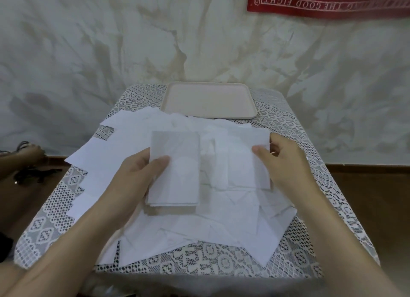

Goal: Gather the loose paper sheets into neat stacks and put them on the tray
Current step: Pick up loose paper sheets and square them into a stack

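Note:
Several loose white paper sheets [124, 145] lie scattered over the middle of a small table. My left hand [135, 174] holds a small stack of sheets [175, 170] above the pile, thumb on top. My right hand [281, 161] pinches the right edge of another sheet [241, 156], lifted just beside the stack. A pale pink tray [208, 100] sits at the far edge of the table with nothing on it; its near edge is partly covered by the sheets.
The table wears a white lace cloth [286, 261] and stands against a marbled white wall. A red banner [328, 1] hangs at the upper right. Another person's hand [28, 154] and dark cables lie on the floor at the left.

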Tool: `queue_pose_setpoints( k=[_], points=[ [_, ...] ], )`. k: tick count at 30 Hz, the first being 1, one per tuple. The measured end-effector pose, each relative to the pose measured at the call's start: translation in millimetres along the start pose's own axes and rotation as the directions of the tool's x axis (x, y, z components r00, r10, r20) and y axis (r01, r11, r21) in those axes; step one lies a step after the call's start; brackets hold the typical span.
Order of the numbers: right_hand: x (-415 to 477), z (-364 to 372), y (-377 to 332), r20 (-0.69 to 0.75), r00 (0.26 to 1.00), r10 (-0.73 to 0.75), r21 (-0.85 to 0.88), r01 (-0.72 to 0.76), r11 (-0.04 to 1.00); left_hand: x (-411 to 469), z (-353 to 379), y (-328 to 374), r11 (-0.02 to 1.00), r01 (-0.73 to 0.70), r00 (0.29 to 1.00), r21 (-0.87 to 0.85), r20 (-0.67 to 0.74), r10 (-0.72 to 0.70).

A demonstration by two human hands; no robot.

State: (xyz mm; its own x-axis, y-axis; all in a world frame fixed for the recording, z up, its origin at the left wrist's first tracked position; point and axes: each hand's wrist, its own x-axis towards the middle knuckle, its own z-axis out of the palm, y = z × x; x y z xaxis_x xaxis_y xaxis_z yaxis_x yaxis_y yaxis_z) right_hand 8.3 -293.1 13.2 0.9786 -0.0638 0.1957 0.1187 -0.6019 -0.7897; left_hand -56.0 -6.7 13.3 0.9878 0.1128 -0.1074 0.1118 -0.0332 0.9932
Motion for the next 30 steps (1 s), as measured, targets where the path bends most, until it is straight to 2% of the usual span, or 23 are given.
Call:
queue_pose_setpoints(
  k=[4,10,14,17,19,23,30],
  points=[
    [3,-7,3,-0.059,0.997,-0.054,-0.098,0.048,0.994,4,9,10,1.0,0.009,1.0,0.003,0.01,-0.009],
    [2,0,8,0.015,0.999,-0.028,0.024,0.028,0.999,15,13,10,1.0,0.011,1.0,0.005,0.018,-0.011],
    [11,-8,17,0.008,0.991,0.131,0.038,-0.131,0.991,20,13,4,1.0,0.005,1.0,-0.019,0.011,-0.005],
    [13,-8,21,0.144,0.954,0.263,0.056,-0.273,0.96,19,11,-3,1.0,0.001,1.0,-0.021,0.022,0.0],
    [12,-5,18,0.21,0.931,0.299,0.087,-0.323,0.943,20,9,-6,1.0,-0.002,1.0,-0.024,0.023,0.002],
    [8,-4,11,0.257,0.932,0.255,0.183,-0.306,0.934,21,9,-6,1.0,0.006,1.0,-0.024,0.015,-0.005],
    [4,-2,2,0.199,0.945,0.26,0.16,-0.293,0.943,13,8,-7,0.998,-0.019,1.0,-0.053,0.004,0.019]
  ],
)
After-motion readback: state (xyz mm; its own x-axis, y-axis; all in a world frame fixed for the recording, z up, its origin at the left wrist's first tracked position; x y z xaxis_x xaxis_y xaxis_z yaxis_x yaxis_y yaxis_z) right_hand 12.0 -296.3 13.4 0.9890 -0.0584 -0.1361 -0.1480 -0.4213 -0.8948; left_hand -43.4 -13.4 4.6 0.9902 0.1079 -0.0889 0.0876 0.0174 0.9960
